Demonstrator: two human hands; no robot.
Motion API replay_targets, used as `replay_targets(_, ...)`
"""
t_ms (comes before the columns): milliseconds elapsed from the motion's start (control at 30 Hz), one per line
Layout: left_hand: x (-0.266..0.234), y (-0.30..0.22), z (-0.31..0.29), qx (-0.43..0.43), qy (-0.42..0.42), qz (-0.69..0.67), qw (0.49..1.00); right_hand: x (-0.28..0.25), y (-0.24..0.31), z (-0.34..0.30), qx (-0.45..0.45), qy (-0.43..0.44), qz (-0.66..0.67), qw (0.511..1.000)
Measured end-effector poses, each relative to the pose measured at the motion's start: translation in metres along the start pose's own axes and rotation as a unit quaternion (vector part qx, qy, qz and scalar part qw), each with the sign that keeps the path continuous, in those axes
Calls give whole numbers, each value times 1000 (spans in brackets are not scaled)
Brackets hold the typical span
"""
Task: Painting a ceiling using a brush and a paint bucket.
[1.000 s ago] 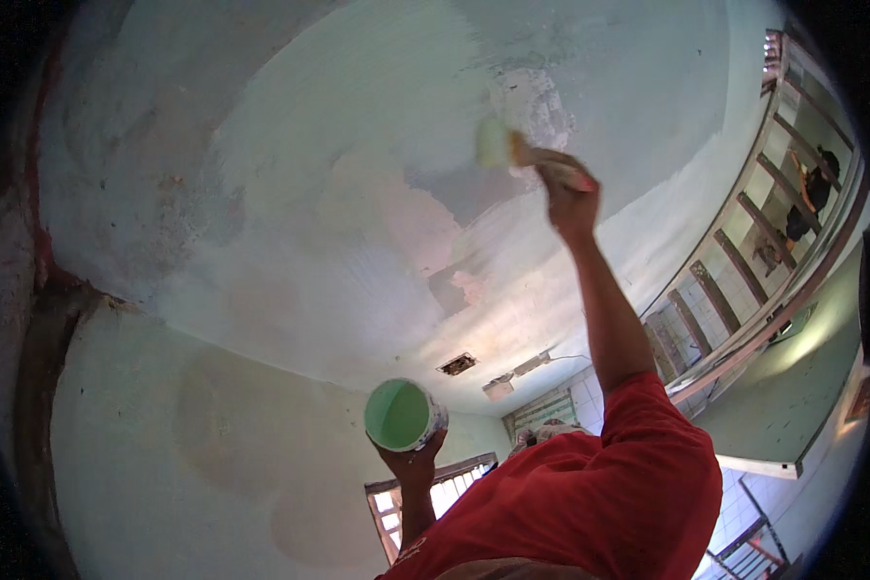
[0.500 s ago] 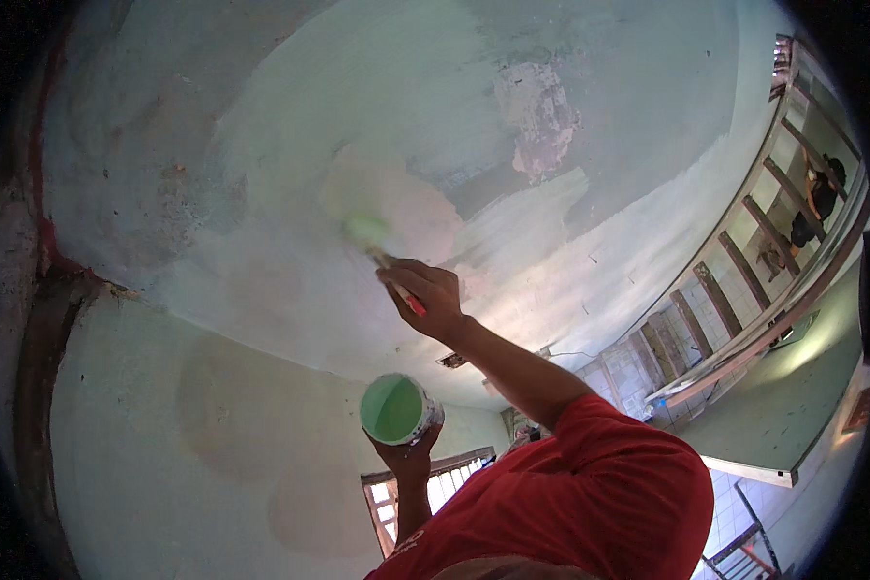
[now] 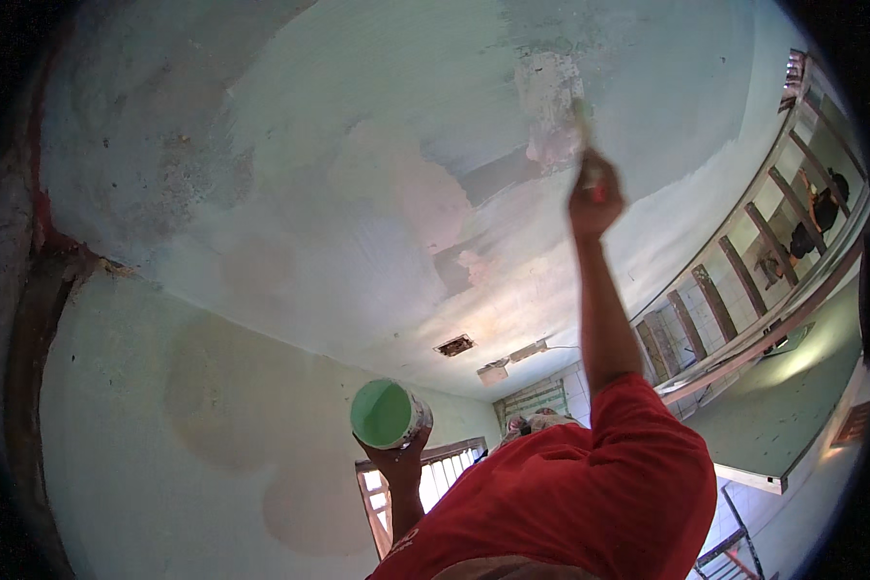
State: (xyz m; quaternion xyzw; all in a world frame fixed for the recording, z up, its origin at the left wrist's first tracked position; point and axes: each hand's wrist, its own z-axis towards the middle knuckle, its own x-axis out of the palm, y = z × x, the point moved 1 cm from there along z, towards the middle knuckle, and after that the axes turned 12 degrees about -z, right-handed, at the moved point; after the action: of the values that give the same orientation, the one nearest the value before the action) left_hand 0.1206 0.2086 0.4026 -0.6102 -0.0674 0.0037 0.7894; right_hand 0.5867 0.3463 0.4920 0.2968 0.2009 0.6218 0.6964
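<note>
My left hand (image 3: 403, 461) is closed round the lower side of a small paint bucket (image 3: 420, 416). Light green paint (image 3: 380, 414) shows through its open top. My right hand (image 3: 596, 198), blurred by motion, is raised at the end of its stretched arm and grips a paintbrush (image 3: 582, 126). Part of its red handle shows at the fist. The brush tip is beside a pale, rough patch (image 3: 549, 106) on the green wall (image 3: 377, 106); whether the bristles touch the surface I cannot tell.
A pinkish bare patch (image 3: 425, 198) lies left of my raised arm. Below it, a dark rectangular recess (image 3: 453, 345) is set in the wall. A slatted wooden railing (image 3: 715, 300) curves along the right, with a green panel (image 3: 783, 416) beneath. A barred window (image 3: 445, 474) sits behind the bucket.
My right hand has swung up and right with the paintbrush, from the pinkish patch to the pale rough patch. My left hand and the bucket have shifted slightly left in view.
</note>
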Motion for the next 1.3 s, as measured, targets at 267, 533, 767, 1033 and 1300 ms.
replay_targets(267, 27, -4, 12, -29, 8, -40, 999, 2, 142, -184, -60, 313, 239, 917)
replay_targets(533, 4, -2, 16, 10, 51, 60, 997, 4, 3, -46, 222, 307, 281, 882)
replay_targets(767, -9, -13, 1, -7, -38, 14, 999, -17, -50, -2, 166, 24, 168, 972)
replay_targets(1033, -9, -11, 13, 10, -41, 49, 998, -14, -19, -28, 461, -14, 461, 759)
replay_targets(1300, -8, -7, 12, 10, -27, 90, 996, 15, -3, -62, 280, 22, 200, 939)
